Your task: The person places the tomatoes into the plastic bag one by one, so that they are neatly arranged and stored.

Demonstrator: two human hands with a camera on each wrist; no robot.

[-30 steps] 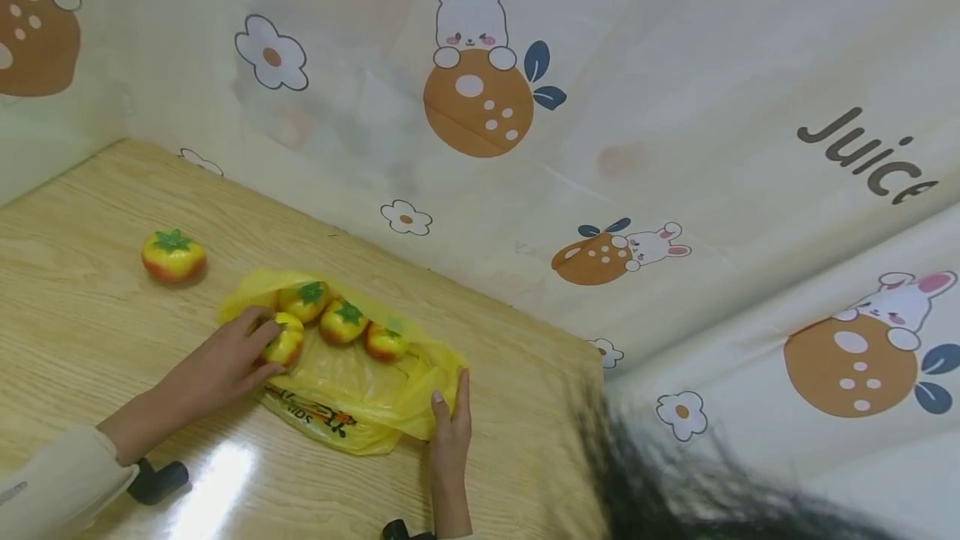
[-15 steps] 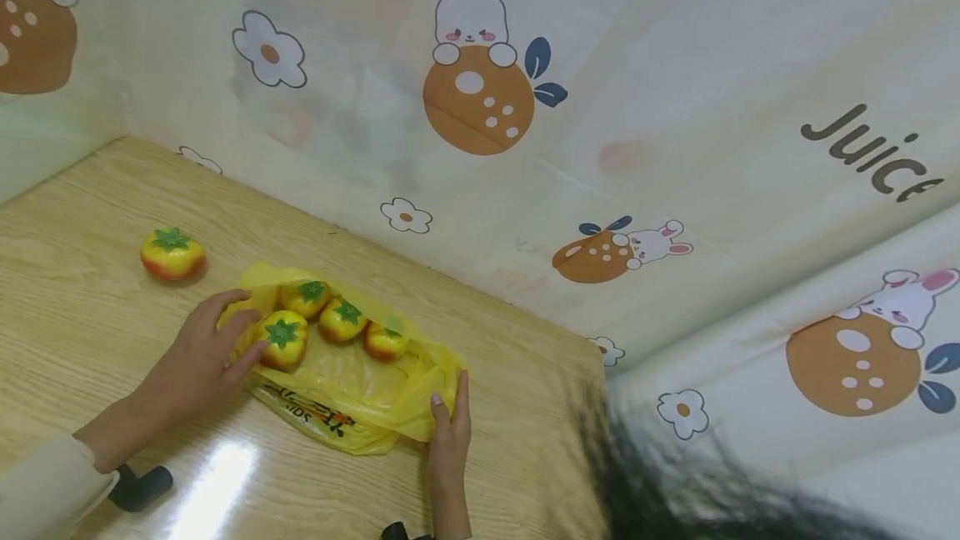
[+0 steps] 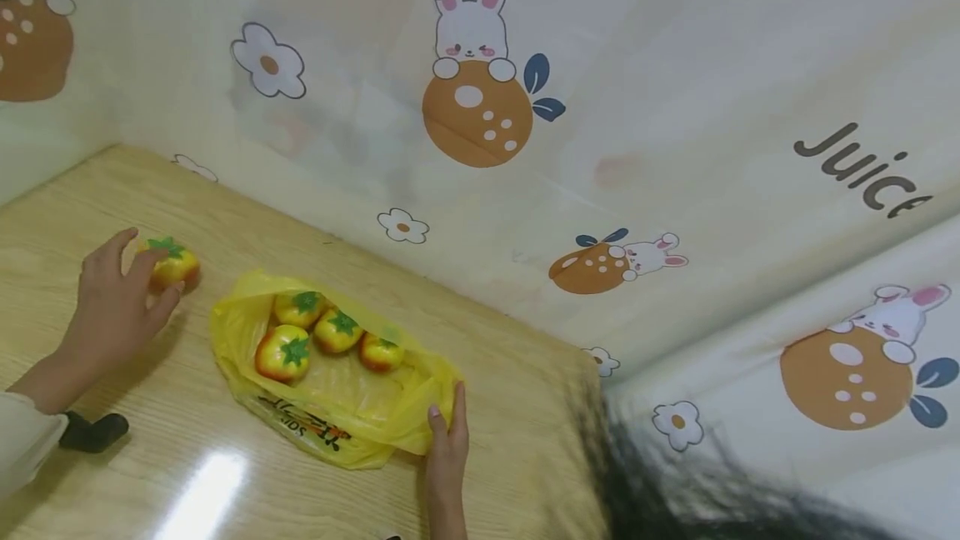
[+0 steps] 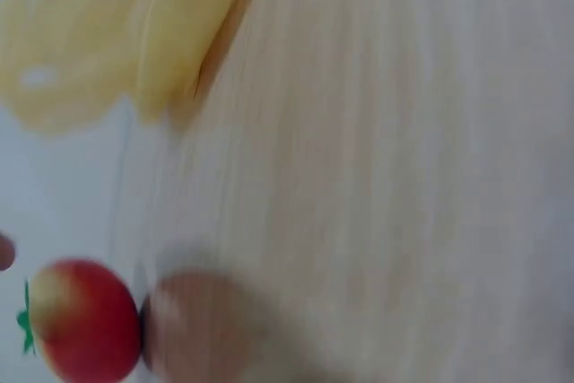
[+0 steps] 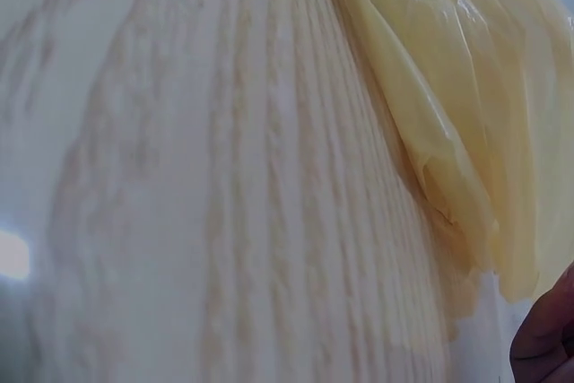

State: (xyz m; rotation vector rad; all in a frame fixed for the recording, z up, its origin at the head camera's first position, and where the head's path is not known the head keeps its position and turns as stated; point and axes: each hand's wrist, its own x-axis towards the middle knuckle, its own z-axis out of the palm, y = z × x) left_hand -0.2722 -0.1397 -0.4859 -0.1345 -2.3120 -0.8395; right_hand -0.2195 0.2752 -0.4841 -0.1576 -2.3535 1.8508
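At the left of the table my left hand (image 3: 112, 307) reaches over a yellow-and-red persimmon-like toy fruit (image 3: 174, 269) with a green leafy top, fingers spread around it. In the left wrist view a fingertip (image 4: 4, 253) shows apart from this fruit (image 4: 90, 320). A yellow plastic bag (image 3: 352, 427) lies with its mouth spread wide, and several similar fruits, one of them the front fruit (image 3: 281, 352), sit inside. My right hand (image 3: 447, 457) pinches the bag's right edge between thumb and fingers. The right wrist view catches the bag's folds (image 5: 448, 114) and part of that hand (image 5: 547, 334).
The wood-grain table (image 3: 247, 232) meets a pale wall covering (image 3: 337, 107) printed with rabbits and flowers along its back edge. A black device (image 3: 93, 433) is at my left wrist. Dark hair (image 3: 637, 457) blurs the lower right of the head view.
My left hand was at a fruit in the bag, let it go, and moved left to the fruit outside. The bag's left side has spread out; my right hand keeps its hold.
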